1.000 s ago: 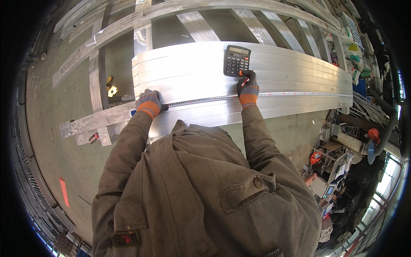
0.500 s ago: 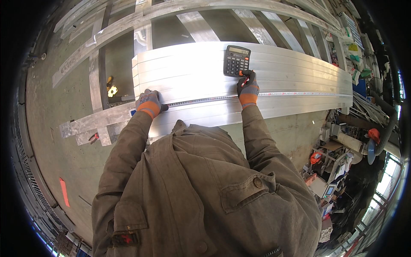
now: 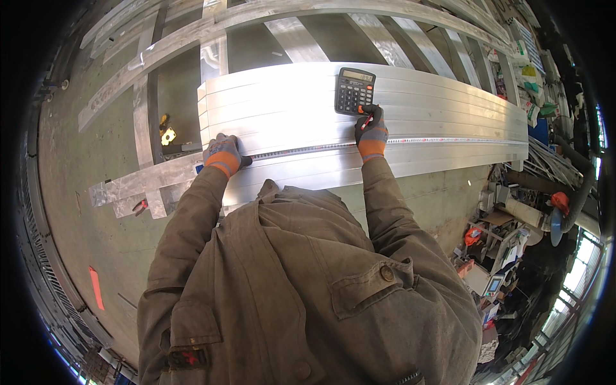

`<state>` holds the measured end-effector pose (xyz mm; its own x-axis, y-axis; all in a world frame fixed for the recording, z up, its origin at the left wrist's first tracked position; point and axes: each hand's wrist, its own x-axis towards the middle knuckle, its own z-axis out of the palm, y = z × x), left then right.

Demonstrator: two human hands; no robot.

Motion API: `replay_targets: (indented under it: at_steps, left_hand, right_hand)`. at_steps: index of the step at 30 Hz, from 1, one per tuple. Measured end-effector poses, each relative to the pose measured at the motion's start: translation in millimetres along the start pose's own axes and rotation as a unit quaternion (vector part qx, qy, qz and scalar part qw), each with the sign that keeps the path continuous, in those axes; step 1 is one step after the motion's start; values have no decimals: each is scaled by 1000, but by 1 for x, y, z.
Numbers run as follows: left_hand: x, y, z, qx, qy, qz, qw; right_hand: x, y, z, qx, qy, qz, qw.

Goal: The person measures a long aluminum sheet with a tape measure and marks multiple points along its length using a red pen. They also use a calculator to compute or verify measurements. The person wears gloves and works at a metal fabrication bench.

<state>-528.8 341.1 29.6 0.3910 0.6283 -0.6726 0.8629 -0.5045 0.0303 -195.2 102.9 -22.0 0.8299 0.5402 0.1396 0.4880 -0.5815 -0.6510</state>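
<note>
Pale aluminium profiles (image 3: 282,115) lie side by side in front of me. A tape measure's blade (image 3: 443,140) stretches along them toward their right end. My left hand (image 3: 222,151), in a grey glove with an orange cuff, is closed over the tape at the left end of the profiles; the case is mostly hidden under it. My right hand (image 3: 372,136), gloved alike, grips a slim red pen (image 3: 367,122). One fingertip of that hand rests at the lower right keys of a black calculator (image 3: 355,91), which lies on the profiles with its display lit grey.
A metal frame of crossing bars (image 3: 295,38) supports the profiles and reaches beyond them. Yellow tool (image 3: 168,136) and red-handled tool (image 3: 140,206) sit at the left. A red strip (image 3: 96,287) lies on the floor. Machinery with a small screen (image 3: 493,286) stands at the right.
</note>
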Motion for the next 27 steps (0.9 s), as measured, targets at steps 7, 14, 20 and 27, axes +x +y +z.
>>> replay_targets:
  at_steps: [7,14,20,27]
  left_hand:
    - [-6,3,-5,-1,2,-5,1000]
    - [-7,3,-7,1,0,-6,1000]
    - [-2,1,-1,-7,9,-6,1000]
    - [0,-2,2,-17,24,3,1000]
  right_hand:
    - [3,-5,1,12,9,-8,1000]
    - [7,-2,5,11,6,-18,1000]
    - [8,-13,13,16,-12,-21,1000]
    - [24,-36,19,-20,-37,-4,999]
